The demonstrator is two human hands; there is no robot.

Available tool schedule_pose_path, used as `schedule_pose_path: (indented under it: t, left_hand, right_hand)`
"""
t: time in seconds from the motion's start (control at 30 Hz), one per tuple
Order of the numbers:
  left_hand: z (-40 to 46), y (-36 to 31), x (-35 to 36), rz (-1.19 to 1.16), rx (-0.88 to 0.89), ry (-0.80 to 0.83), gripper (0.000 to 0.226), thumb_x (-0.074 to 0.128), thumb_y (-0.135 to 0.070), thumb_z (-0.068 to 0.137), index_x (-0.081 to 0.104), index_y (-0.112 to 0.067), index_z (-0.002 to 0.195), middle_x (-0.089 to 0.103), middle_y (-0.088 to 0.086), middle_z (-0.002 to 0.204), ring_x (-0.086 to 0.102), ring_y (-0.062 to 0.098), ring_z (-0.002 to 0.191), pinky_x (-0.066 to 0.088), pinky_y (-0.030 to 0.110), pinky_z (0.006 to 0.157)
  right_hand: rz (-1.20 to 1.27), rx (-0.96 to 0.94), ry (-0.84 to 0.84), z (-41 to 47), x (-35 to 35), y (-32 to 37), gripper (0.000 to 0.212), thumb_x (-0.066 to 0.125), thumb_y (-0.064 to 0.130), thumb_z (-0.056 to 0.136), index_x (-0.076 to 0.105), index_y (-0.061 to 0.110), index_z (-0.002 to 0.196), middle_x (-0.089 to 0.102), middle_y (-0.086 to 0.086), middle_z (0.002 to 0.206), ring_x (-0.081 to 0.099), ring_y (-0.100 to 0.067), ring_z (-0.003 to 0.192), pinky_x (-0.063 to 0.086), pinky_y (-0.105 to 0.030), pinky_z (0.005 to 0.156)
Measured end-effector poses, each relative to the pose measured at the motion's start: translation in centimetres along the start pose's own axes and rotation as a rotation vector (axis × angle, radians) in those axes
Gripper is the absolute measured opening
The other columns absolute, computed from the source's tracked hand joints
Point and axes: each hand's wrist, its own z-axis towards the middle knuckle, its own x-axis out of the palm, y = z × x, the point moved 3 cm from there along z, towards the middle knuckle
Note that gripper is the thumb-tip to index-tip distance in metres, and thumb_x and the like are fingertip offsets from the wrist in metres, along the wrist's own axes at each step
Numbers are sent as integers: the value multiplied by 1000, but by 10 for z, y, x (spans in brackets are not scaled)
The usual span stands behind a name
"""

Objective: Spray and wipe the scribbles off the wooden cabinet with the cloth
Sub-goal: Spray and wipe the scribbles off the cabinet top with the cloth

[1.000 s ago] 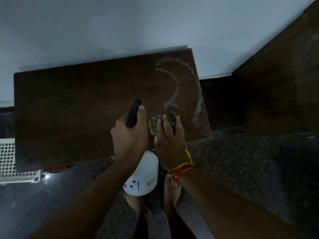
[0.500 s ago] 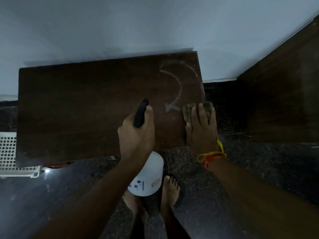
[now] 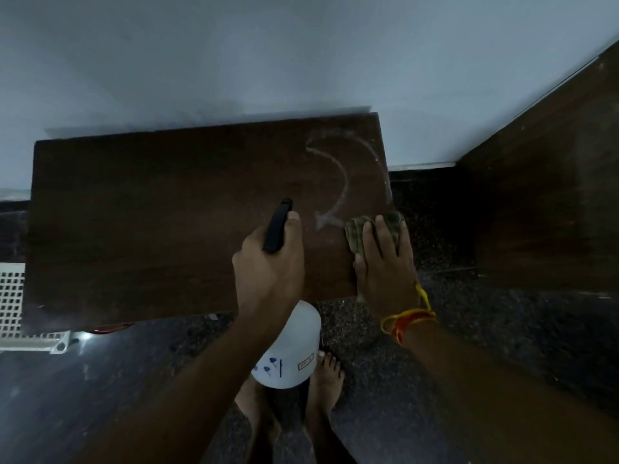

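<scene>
The dark wooden cabinet top (image 3: 150, 229) stands against the white wall. Pale chalky scribbles (image 3: 338, 182) curve across its right part. My right hand (image 3: 385, 266) lies flat on a greenish cloth (image 3: 355, 237), pressing it onto the cabinet's front right corner, just below the scribbles. My left hand (image 3: 268, 272) grips the black trigger head of a white spray bottle (image 3: 291, 353); the bottle hangs in front of the cabinet's front edge, its nozzle pointing toward the scribbles.
A dark wooden panel (image 3: 549, 195) rises at the right, with a gap of dark speckled floor (image 3: 432, 229) between it and the cabinet. A white perforated basket (image 3: 13, 306) sits at the left edge. My bare feet (image 3: 326, 380) stand on the floor below the bottle.
My right hand slid the cloth from the cabinet's front middle rightward to the right edge. The lower right stroke of the scribble has faded. The left hand kept the bottle in place.
</scene>
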Motion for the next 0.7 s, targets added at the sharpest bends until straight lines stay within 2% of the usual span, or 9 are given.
schedule_pose_path:
  t: [0.1,0.2,0.27,0.37,0.43,0.5,0.57,0.63,0.7]
  left_hand:
    - [1,4,4,6,-10,1,36,49,-42,99,58,-20,72,68,27,86,65,45,68,56,51,59]
    - [0,6,7,21,-10,3,36,49,-42,99,58,-20,72,68,26,85,65,46,71,56,53,59]
    - [0,5,8,27,-27,2,36,48,-43,99,58,-21,72,68,25,83,66,45,70,57,52,59]
    - [2,0,8,19,-39,2,39,48,-44,98,61,-14,77,68,25,83,66,44,69,56,51,58]
    - [5,-4,7,10,-38,4,40,49,-43,98,62,-11,78,67,26,82,65,46,70,56,51,57]
    - [10,-8,6,-1,-34,9,38,49,-43,98,61,-13,79,67,26,84,65,47,73,57,52,61]
    - [15,-9,7,-5,-35,7,35,49,-42,98,59,-16,77,67,26,85,65,45,71,57,53,61]
    - [21,-8,9,-9,-46,5,32,48,-42,98,57,-21,75,68,24,84,63,39,65,57,52,60]
    - [24,-6,12,-9,-53,10,32,48,-42,98,55,-24,73,67,23,83,61,33,64,58,53,61]
  right_hand:
    - [-47,-21,-92,42,-15,0,57,26,30,98,37,-5,142,38,-25,146,27,-38,142,17,-60,117]
    - [-95,-8,-110,71,-24,0,59,24,30,96,38,-6,141,41,-24,145,27,-34,143,19,-60,116]
    - [-83,13,-95,64,-17,0,60,22,31,97,35,-5,143,37,-24,148,23,-35,144,14,-59,117]
    - [-55,36,-17,31,-1,1,62,12,36,100,22,0,149,21,-21,156,13,-40,147,7,-58,118]
    - [-35,28,31,18,8,0,64,8,40,100,17,2,151,16,-19,159,10,-43,146,7,-57,118]
    - [-20,32,23,21,7,-3,63,12,40,100,19,3,151,16,-18,159,11,-44,146,9,-57,118]
    - [-23,34,-49,38,-5,-2,61,21,37,99,26,2,149,23,-20,156,17,-42,145,13,-57,117]
    - [-63,-10,-136,67,-18,1,56,31,30,97,38,-3,142,40,-22,146,28,-38,141,20,-59,116]
    - [-120,-28,-170,103,-27,1,54,32,27,95,45,-5,137,49,-21,139,35,-35,137,28,-61,112]
